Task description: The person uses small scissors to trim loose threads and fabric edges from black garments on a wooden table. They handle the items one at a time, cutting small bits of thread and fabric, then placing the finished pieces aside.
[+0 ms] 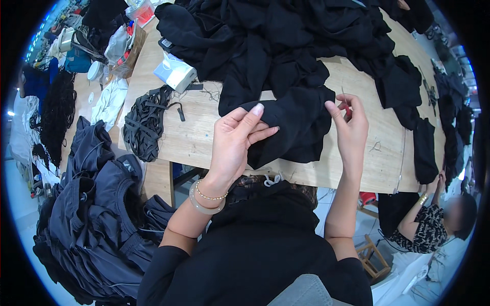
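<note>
A piece of black fabric (298, 120), part of a black garment, is stretched between my hands above the table's near edge. My left hand (240, 127) is closed on its left end, thumb on top and fingers bent beneath. At the fabric's upper right corner, the thumb and forefinger of my right hand (349, 120) come close together. A small red tool (348, 110) with a thin dark tip sits in the right fingers. They hide most of it, so its kind is unclear. Whether the right thumb also pinches the fabric's edge, I cannot tell.
A large heap of black garments (286, 35) covers the back of the wooden table (377, 148). Left of me lie a bundle of dark straps (145, 122), a white-and-blue box (175, 71) and a pile of dark grey garments (97, 204). Another person (429, 224) handles black cloth at the right.
</note>
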